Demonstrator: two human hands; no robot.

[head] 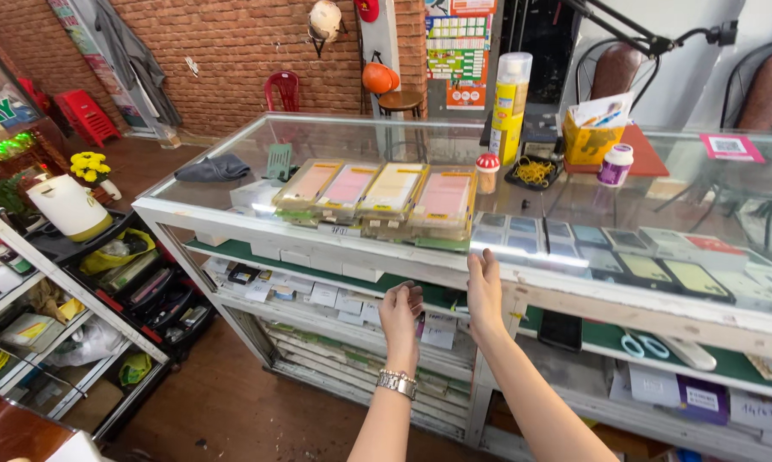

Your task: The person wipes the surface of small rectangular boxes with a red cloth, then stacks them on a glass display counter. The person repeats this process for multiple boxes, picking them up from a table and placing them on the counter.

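My left hand (400,313), with a metal watch on its wrist, reaches toward the front of a glass display counter (232,216), fingers curled near the middle shelf. A little higher, my right hand (484,287) lies flat against the counter's front frame, fingers together and pointing up. Neither hand holds anything. On the glass top just above them lie several packaged phone cases (377,195) in orange and pink wrappers. More dark and coloured cases (626,257) lie under the glass to the right.
White boxes fill the counter's green shelf (317,295); scissors (644,346) lie on it at right. On top stand a yellow spray can (509,107), a small jar (614,164), a yellow box (590,137) and a grey cloth (211,168). A metal rack (52,342) stands left.
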